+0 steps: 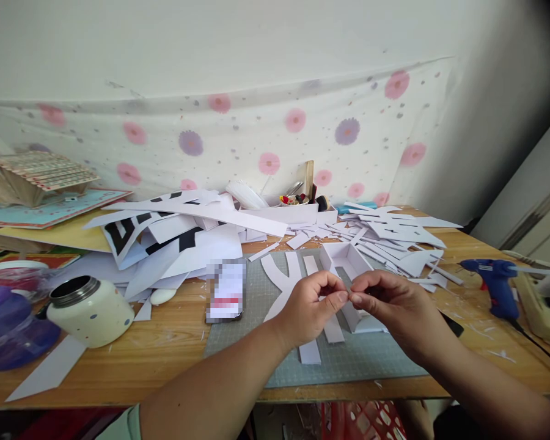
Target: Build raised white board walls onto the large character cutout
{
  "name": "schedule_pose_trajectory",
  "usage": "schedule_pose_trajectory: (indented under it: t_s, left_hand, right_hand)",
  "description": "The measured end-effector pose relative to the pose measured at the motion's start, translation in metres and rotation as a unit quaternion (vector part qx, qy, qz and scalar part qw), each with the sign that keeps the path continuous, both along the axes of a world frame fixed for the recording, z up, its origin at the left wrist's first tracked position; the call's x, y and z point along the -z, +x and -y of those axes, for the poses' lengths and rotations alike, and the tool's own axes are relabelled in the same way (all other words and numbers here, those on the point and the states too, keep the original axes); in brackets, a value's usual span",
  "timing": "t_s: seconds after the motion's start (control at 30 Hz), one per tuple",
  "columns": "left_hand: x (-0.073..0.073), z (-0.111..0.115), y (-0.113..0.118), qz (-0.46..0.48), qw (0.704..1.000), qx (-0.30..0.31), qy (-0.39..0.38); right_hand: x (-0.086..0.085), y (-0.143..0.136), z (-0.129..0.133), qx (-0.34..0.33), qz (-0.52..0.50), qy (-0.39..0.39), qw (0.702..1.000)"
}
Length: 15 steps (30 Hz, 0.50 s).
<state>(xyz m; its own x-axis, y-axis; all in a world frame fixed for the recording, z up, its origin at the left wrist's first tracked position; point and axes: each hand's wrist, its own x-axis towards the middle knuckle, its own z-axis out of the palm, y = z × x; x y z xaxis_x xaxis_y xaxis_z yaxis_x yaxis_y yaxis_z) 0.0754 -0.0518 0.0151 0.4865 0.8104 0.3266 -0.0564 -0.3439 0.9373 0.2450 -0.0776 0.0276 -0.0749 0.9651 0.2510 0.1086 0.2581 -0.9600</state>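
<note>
Head view, near to far: a red basket [364, 421] shows below the edge of the wooden table [165, 370]. Above the near half of the green cutting mat [348, 370] we have both hands at work, left hand [309, 305] and right hand [394, 302], thumbs and forefingers closed in pinches that meet tip to tip. Whether a small bit sits between them we cannot tell. Just behind and partly under the fingers lies the open white box frame [356, 261], on the mat; to its left, a straight white strip [333, 331] and a curved white piece [278, 269]. We judge the step in hand to be fine fingertip work beside the frame; the next move seems to call for a steady, light pinch, clear of the thin walls. Phone [233, 287] at the mat's left edge, spotted jar [98, 315] farther left, blue glue gun [492, 278] well to the right. Beyond, heaped white offcuts [389, 232], then a flowered cloth [256, 134] along the wall.
</note>
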Motion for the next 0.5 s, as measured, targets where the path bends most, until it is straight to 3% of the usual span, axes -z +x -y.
schedule_pose_trajectory:
  t_s: [0.13, 0.27, 0.5]
  left_hand:
    - [0.0020, -0.0029, -0.0002, 0.010, 1.000, 0.011, -0.016]
    - [0.0031, -0.0031, 0.0010, 0.015, 0.999, -0.029, 0.012]
    - [0.0054, -0.0034, -0.0014, 0.025, 0.975, -0.116, 0.188]
  right_hand:
    - [0.0050, 0.0035, -0.0017, -0.005, 0.045, 0.033, 0.998]
    - [0.0017, 0.0029, -0.0011, -0.036, 0.035, 0.020, 0.999]
    - [-0.0002, 0.0014, -0.0006, -0.109, -0.136, -0.060, 0.983]
